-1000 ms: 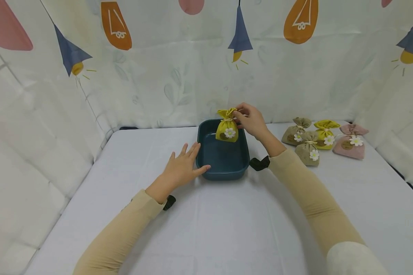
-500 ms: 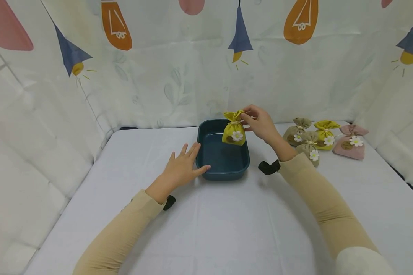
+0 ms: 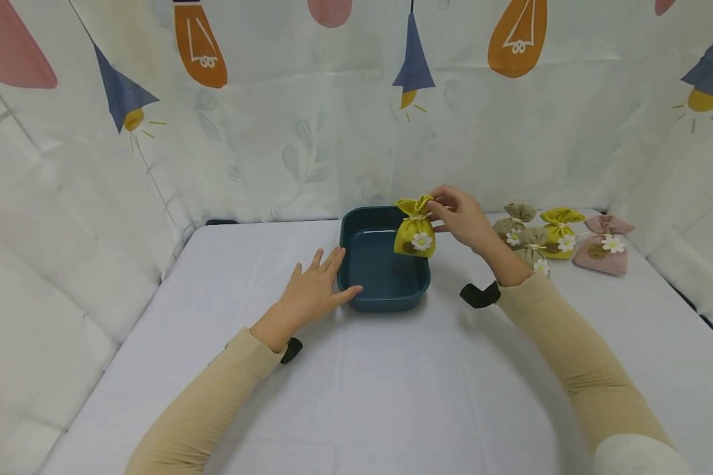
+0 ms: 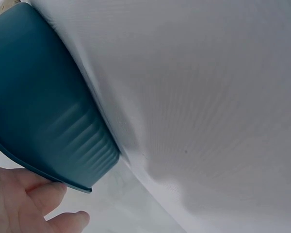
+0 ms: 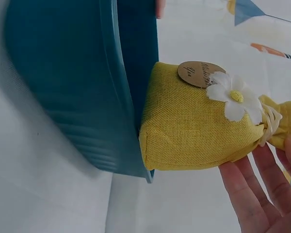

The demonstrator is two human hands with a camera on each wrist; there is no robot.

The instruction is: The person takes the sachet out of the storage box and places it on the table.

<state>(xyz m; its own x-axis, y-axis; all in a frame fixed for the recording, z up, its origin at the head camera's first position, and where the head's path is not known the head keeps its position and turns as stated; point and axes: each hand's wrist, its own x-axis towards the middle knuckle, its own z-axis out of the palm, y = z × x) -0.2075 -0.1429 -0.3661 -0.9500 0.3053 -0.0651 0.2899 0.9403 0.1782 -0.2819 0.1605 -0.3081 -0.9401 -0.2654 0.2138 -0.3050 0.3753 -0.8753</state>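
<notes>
My right hand (image 3: pixel 460 214) pinches a yellow drawstring pouch (image 3: pixel 414 231) by its gathered neck, above the right rim of a dark teal rectangular tub (image 3: pixel 383 305). In the right wrist view the pouch (image 5: pixel 194 131) shows a white fabric flower and a small brown oval tag, its base level with the tub's rim (image 5: pixel 114 53). At the tub's left side my left hand (image 3: pixel 310 290) spreads its fingers, touching the rim. The left wrist view shows those fingers (image 4: pixel 46 194) against the rim of the tub (image 4: pixel 43 92). Inside, the tub's visible floor is bare.
On the right of the white-covered table (image 3: pixel 392 389) stand two beige pouches (image 3: pixel 505 227), another yellow pouch (image 3: pixel 561 234) and a pink pouch (image 3: pixel 603 254). My right forearm partly hides the beige ones. A printed cloth wall (image 3: pixel 344 132) rises behind the table.
My right hand has moved to the right and slightly down with the yellow pouch, from over the tub's middle to its right rim. The left hand and the tub have stayed put.
</notes>
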